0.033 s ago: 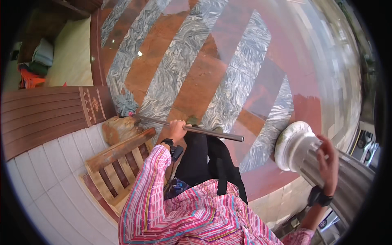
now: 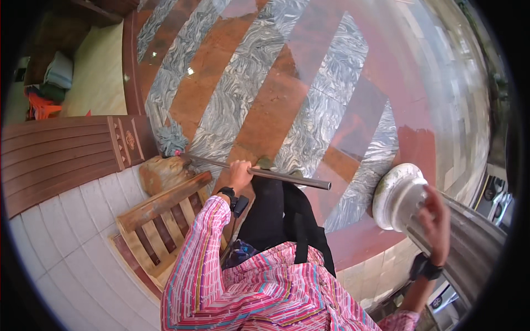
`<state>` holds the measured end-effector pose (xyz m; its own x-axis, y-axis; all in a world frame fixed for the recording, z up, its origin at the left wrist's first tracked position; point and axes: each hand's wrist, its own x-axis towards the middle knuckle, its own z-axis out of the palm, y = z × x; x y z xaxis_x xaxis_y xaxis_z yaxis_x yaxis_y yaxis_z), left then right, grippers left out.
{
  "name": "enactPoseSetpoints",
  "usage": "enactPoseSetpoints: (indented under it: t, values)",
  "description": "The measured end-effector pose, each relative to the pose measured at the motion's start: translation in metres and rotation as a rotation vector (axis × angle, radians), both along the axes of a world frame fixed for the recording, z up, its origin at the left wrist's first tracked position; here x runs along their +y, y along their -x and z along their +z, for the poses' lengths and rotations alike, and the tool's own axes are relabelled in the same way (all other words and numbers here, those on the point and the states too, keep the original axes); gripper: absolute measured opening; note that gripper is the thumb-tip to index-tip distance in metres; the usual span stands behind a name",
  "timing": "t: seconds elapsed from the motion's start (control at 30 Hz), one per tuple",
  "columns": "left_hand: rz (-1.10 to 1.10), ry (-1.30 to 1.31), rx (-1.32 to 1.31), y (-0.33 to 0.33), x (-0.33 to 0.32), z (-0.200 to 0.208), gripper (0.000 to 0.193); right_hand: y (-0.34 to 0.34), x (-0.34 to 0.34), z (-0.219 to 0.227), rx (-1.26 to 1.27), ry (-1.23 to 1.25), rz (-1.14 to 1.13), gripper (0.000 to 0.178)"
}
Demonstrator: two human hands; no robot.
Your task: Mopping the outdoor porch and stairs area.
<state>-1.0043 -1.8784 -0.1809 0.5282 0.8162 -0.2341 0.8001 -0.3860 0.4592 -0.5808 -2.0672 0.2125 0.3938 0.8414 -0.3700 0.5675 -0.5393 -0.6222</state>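
Mop handle: slants up from grey strand head on floor. Presumably rigid, light, slick when wet; grip mid-shaft. Left hand: fingers clenched around handle. Right hand: fingers released.

Head camera, fisheye, left member of a side-by-side pair: the lens sat above the wearer's torso and faced steeply downward, upright and unmirrored. The striped shirt filled the lower edge, nearest the lens; the left hand lay near the center and the right hand toward the right. The banded stone floor stretched to the top edge. Toward the dark circular rim, the brown wooden panel appeared curved.
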Motion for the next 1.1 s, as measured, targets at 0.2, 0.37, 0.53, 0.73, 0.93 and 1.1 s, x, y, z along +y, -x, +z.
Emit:
enactPoseSetpoints:
  t: [0.2,0.37,0.53,0.73,0.93,1.1]
  values:
    - [0.035,-0.095,-0.236,0.044,0.047,0.030,0.039,0.137,0.074,-0.148,0.384,-0.188,0.366,0.097]
    - [0.188,-0.060,-0.145,0.115,0.084,0.046,0.031,0.264,0.227,-0.151,0.893,-0.640,0.684,0.041]
    - [0.588,0.029,-0.399,0.137,0.110,0.030,0.022,0.299,0.278,-0.134,1.121,-0.544,0.689,0.033]
    - [0.338,-0.183,-0.454,0.030,0.116,0.045,0.022,0.197,0.252,-0.108,1.129,-0.659,0.520,0.041]
    - [0.185,-0.187,-0.566,-0.117,0.066,0.049,0.025,0.111,0.153,-0.060,0.864,-0.658,0.209,0.044]
    - [-0.023,-0.030,-0.613,-0.276,-0.011,0.093,0.023,0.016,0.049,-0.010,0.658,-0.763,-0.100,0.046]
